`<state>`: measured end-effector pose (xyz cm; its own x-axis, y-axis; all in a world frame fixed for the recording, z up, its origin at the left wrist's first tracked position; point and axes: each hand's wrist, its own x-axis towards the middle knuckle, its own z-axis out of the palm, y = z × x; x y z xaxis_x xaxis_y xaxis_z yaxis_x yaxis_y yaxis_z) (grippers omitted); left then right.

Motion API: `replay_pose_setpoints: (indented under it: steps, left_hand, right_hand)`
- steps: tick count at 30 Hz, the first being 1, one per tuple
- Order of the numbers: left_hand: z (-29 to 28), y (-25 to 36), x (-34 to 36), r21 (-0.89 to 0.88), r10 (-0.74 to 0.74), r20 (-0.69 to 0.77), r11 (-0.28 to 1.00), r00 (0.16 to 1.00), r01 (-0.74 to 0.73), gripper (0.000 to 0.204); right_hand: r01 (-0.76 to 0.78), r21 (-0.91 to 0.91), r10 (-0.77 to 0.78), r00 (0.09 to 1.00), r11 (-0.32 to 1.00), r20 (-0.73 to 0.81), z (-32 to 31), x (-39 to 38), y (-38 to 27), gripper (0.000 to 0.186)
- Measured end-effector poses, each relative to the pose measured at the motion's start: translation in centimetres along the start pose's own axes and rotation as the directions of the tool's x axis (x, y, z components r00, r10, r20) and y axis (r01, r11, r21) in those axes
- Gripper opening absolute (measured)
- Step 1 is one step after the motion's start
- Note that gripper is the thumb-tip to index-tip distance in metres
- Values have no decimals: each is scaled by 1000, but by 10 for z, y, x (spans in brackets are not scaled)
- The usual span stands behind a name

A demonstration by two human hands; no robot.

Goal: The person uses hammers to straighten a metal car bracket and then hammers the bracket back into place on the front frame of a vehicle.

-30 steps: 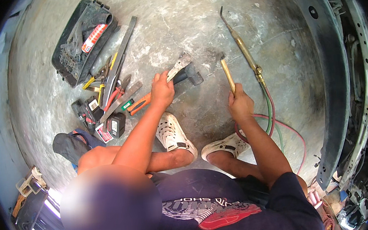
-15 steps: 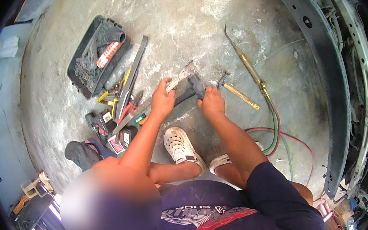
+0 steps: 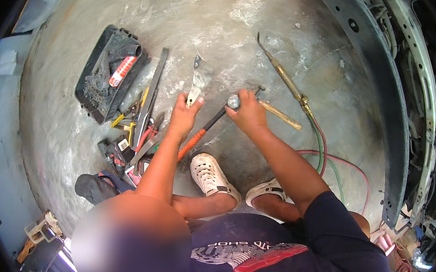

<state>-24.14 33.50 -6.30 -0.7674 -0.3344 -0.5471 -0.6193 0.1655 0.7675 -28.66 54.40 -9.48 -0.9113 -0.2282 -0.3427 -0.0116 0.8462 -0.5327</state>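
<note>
My left hand (image 3: 181, 118) is closed around the lower end of a pale, scuffed metal piece (image 3: 199, 80) that points away from me. My right hand (image 3: 250, 113) grips the head of a sledgehammer (image 3: 233, 102), whose round face shows beside my thumb. From that head, the dark handle slants down to the left. Its orange grip (image 3: 193, 144) passes by my left forearm, which hides the end. Just beyond my right hand is a small hammer with a yellowish handle (image 3: 281, 115), its head partly covered by my fingers.
A black open tool case (image 3: 80, 91) lies at far left. Beside it are a long flat metal bar (image 3: 157, 76), pliers (image 3: 157, 123) and a cordless drill (image 3: 110, 153). On the right lie a brass torch (image 3: 290, 80) with red and green hoses and a long dark vehicle beam (image 3: 388, 95).
The pale metal piece now shows its broad side, clear of the hammer. The sledgehammer's head has been turned so its round face shows, and its orange grip has come into sight.
</note>
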Motion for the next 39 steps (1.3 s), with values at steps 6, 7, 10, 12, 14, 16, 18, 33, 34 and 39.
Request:
replay_pose_setpoints:
  steps: [6,7,10,12,14,16,18,33,34,39]
  left_hand:
    - [17,6,-12,-158,-71,296,980,952,122,50]
    - [19,5,-13,-181,-73,317,974,946,136,49]
    - [25,-3,-13,-185,-101,386,966,917,184,45]
    - [24,-14,-8,-96,-154,426,972,891,214,43]
    - [26,-23,-9,-141,-177,491,950,853,278,39]
    - [32,-27,-10,-155,-194,527,935,828,318,35]
    - [34,-28,-13,-138,-223,518,931,826,338,31]
    - [53,-40,-23,-165,-271,451,911,850,378,26]
    - [52,-45,-25,-156,-265,429,920,864,360,26]
    - [60,-63,-26,-127,-185,339,962,922,240,28]
  right_hand:
    - [38,123,-28,996,992,-87,9,-7,14,56]
    - [52,141,-40,995,989,-88,9,-7,16,56]
    - [41,108,-37,999,993,-37,9,-11,26,56]
    - [30,105,-30,1000,994,-9,8,-13,28,60]
    - [23,85,-23,1000,996,2,8,-15,35,61]
    - [18,45,-18,1000,999,-3,9,-16,50,59]
    - [-23,-69,20,999,997,-43,7,-21,65,57]
    - [-249,-3,247,958,969,147,-50,-47,121,25]
    - [-247,94,227,957,965,183,-64,-53,106,23]
    - [179,446,-223,974,877,47,-119,-98,30,15]
